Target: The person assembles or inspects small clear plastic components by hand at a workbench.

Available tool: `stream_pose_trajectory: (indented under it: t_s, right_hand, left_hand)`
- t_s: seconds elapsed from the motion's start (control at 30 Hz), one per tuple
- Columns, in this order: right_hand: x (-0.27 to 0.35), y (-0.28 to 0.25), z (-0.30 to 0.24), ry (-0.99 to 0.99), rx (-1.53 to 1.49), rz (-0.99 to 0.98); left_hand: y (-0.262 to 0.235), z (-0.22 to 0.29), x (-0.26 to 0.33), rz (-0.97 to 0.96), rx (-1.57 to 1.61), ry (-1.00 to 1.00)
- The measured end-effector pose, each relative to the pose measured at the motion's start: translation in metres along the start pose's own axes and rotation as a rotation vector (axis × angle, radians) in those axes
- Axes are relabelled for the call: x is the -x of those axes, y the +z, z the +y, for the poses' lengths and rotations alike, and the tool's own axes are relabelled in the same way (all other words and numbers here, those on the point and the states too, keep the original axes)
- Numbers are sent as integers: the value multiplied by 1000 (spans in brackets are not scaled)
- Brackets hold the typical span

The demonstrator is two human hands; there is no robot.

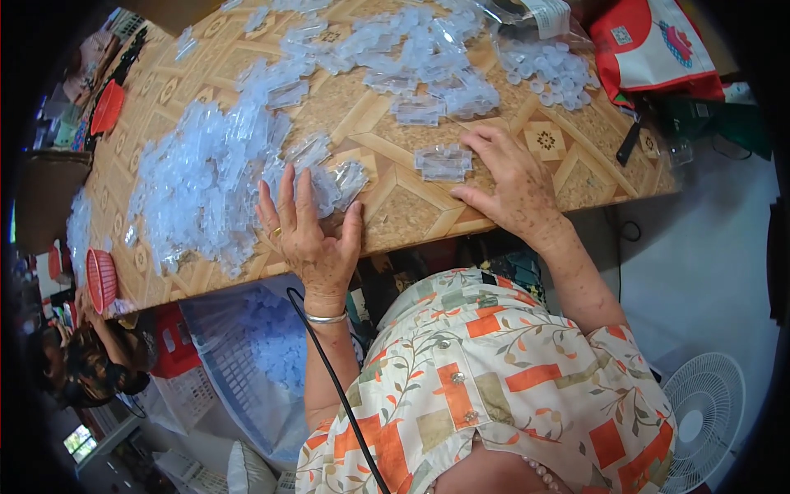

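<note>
My left hand (317, 251) is spread over the right edge of a big heap of clear plastic pieces (206, 181), with its fingertips at a few loose pieces (341, 183). Its fingers are apart and hold nothing that I can see. To the right, a flat, clear rectangular plastic piece (443, 163) lies by itself on the patterned tabletop (387, 210). My right hand (518, 185) is at this piece's right end, thumb and forefinger apart, the forefinger beside its corner. Whether the fingertip touches it is hard to tell.
More clear pieces (411, 66) spread across the far side. Small round translucent parts (547, 70) spill from a bag at the far right, near a red and white bag (658, 49) and a black-handled tool (629, 142). A lined basket (271, 346) stands below the table; a fan (699, 420) stands right.
</note>
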State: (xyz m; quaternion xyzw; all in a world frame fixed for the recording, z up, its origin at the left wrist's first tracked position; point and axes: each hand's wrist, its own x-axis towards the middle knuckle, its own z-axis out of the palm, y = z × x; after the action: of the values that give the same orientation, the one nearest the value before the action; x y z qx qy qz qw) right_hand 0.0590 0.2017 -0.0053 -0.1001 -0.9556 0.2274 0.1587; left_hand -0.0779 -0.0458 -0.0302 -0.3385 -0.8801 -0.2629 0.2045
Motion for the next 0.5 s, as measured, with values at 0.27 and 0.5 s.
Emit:
stream_pose_trajectory:
  t_s: [0.27, 0.5]
  right_hand:
    - [2, -5, 17, 2, -209, 6]
    - [3, -11, 20, 230, -400, -104]
  left_hand:
    - [3, -3, 4, -3, -7, 17]
    - [7, -5, 5, 51, 28, 40]
